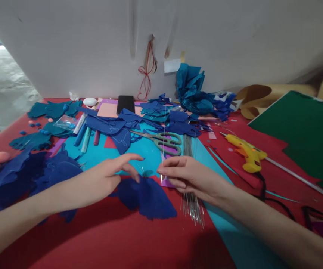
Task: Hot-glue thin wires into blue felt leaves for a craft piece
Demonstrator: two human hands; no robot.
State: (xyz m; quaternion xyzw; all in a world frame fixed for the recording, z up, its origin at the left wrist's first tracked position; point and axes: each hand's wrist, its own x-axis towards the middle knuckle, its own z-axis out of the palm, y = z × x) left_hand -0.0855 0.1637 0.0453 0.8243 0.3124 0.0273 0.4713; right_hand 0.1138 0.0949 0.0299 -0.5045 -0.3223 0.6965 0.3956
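Note:
My left hand [112, 175] reaches in from the left, index finger stretched out and fingers apart. One of its fingertips is at the top edge of a dark blue petal-shaped piece [155, 198]; whether it presses on it I cannot tell. My right hand [189, 173] pinches a thin pale wire [164, 130] that stands upright between thumb and fingers. Beneath that hand lies a bundle of thin silvery wires [193, 211], its ends spread toward me. Green-handled scissors [168, 142] rest just beyond, on light blue paper [139, 153].
A yellow glue gun [245, 151] with a cord lies at right, near a green board [301, 138]. Blue cut pieces [111, 129], markers [86, 140] and a black phone [126, 104] fill the back. Teal crumpled paper [190, 89] leans against the white wall [94, 48].

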